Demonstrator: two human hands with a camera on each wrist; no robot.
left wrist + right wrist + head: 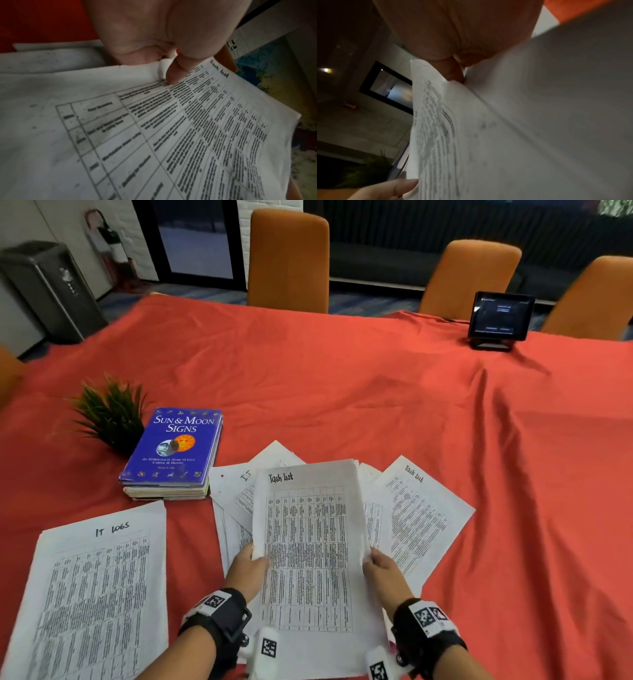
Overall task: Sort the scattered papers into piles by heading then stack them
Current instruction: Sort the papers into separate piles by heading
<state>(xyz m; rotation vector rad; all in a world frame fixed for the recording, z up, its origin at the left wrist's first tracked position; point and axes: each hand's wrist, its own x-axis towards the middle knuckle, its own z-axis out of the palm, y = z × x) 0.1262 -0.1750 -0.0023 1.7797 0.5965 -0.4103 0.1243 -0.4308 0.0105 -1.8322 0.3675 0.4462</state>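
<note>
Both hands hold one sheet headed "Task list" (pixel 308 546) up off the table, printed side toward the person. The left hand (pixel 247 570) pinches its left edge about halfway up; the left wrist view shows the thumb (pixel 173 75) pressed on the printed table, with the paper's edge curled against it. The right hand (pixel 385 575) grips the opposite edge at the same height; in the right wrist view the thumb (pixel 453 73) lies on the front of the sheet and the other fingers are hidden behind it.

Left of the grip, and well apart from it, a second sheet headed "IT logs" (pixel 92 594) lies flat on the red cloth (pixel 376 392), its near end running out of the picture.

Behind the held sheet the loose papers (pixel 236 494) fan out on the cloth, overlapping one another. One of them, to the right of the grip, shows another "Task list" heading (pixel 414 474); one to the left shows the first letters of a handwritten heading, the rest covered.

Farther off and left of the grip, a blue book (pixel 178 445) titled "Sun & Moon Signs" lies on top of another book, just beyond the far edge of "IT logs". A small green plant (pixel 111 414) stands just beside the book's left side.

Far to the right, a small screen (pixel 500 314) on a stand sits at the table's back edge. Orange chairs (pixel 287 261) line the far side.
</note>
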